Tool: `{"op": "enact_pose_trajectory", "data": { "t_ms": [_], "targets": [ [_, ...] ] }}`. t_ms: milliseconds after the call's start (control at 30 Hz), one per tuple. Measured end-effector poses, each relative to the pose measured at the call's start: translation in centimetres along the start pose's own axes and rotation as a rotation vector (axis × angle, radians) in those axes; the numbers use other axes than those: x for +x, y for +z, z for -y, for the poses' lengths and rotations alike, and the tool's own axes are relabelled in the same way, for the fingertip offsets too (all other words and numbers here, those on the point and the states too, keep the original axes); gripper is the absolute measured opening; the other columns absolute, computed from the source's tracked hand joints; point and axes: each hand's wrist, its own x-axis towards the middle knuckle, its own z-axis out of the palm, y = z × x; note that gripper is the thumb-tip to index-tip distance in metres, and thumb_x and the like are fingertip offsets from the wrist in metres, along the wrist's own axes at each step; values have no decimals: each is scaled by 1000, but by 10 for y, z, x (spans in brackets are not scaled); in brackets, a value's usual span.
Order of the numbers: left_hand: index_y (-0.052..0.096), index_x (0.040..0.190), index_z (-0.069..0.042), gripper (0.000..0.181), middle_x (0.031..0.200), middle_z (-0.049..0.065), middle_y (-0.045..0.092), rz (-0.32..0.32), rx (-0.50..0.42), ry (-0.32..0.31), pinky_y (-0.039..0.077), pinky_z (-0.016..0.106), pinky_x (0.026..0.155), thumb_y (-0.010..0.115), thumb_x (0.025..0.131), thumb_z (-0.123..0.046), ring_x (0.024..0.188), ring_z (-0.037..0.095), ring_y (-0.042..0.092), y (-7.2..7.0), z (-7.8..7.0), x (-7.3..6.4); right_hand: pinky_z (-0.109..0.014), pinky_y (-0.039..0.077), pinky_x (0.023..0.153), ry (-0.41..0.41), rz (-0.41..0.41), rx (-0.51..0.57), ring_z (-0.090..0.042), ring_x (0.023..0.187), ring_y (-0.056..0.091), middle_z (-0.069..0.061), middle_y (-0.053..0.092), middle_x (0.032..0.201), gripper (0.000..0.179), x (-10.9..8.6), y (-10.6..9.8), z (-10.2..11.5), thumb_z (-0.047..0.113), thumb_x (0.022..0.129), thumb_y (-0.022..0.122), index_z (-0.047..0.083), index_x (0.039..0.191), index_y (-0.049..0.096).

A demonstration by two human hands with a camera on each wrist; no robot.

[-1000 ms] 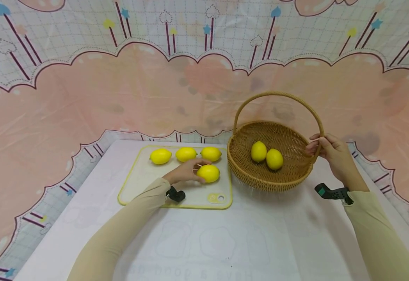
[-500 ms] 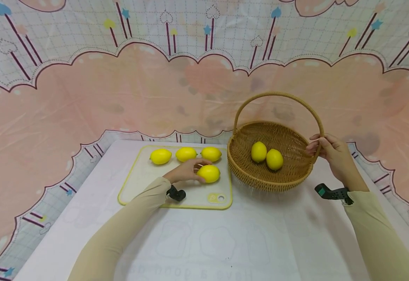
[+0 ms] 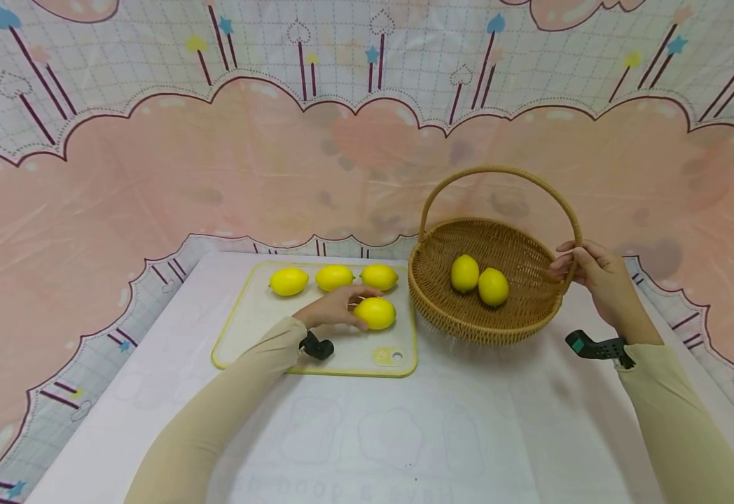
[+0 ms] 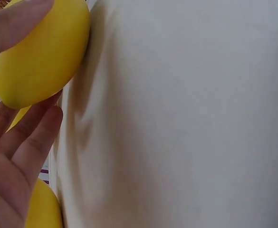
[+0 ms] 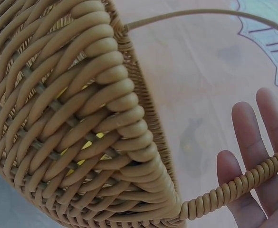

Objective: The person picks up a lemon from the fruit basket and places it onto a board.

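Note:
Over a white cutting board [image 3: 247, 343], my left hand [image 3: 330, 308] holds a yellow lemon [image 3: 376, 313] between thumb and fingers. The left wrist view shows the thumb across that lemon [image 4: 43, 57], fingers on its other side. Behind it on the board lie three more lemons, the nearest to the hand being the right one [image 3: 379, 277]. My right hand [image 3: 600, 273] holds a wicker basket [image 3: 487, 329] by the lower right part of its arched handle. The basket tilts toward me with two lemons [image 3: 464, 273] inside. In the right wrist view the handle [image 5: 243, 185] crosses the fingers.
A white cloth [image 3: 354, 434] with faint printing covers the table around the board and basket. A pink patterned cloth [image 3: 266, 175] rises behind and at both sides. The basket's left rim stands close to the board's right edge.

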Motion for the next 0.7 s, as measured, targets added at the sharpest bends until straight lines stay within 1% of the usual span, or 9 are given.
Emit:
{"op": "enact_pose_trajectory", "data": {
  "t_ms": [200,367,433,567,633,700],
  "targets": [
    [46,136,-4,68,141,12,47,18,-11,0,32,44,113,77,76,-9,132,31,42,-4,-1,-1,-14,53,75,11,-12,-32,-5,80,68,5,70,84,23,0,0,0,20,99,43,7,107,59],
    [43,137,1,67,142,18,45,25,-53,0,32,45,114,74,79,-7,132,35,41,-9,-9,-2,-14,53,74,13,-15,-45,-5,79,68,5,70,84,26,0,-1,0,20,99,43,1,109,57],
    [42,138,1,67,143,19,44,25,-67,-8,31,45,114,73,79,-5,133,36,40,-10,-12,-2,-14,53,74,10,-13,-44,-5,79,68,5,70,84,25,0,-1,0,20,99,43,2,109,58],
    [43,138,0,66,143,17,44,23,-64,-22,31,44,114,73,79,-4,133,34,41,-12,-16,-2,-14,53,74,8,-11,-40,-5,79,68,5,70,85,22,0,-1,0,20,99,43,7,107,59],
    [43,138,-1,66,144,17,44,25,-60,-22,31,44,114,73,79,-4,133,34,41,-12,-16,-2,-14,53,74,8,-10,-37,-6,79,68,5,70,84,22,0,-1,0,20,99,43,7,107,59],
    [44,138,-2,65,144,16,43,25,-54,-23,31,45,114,72,80,-5,133,34,40,-12,-15,-1,-14,53,75,9,-9,-32,-6,79,68,5,70,84,24,0,-1,1,19,99,42,3,108,58]
  ]
}}
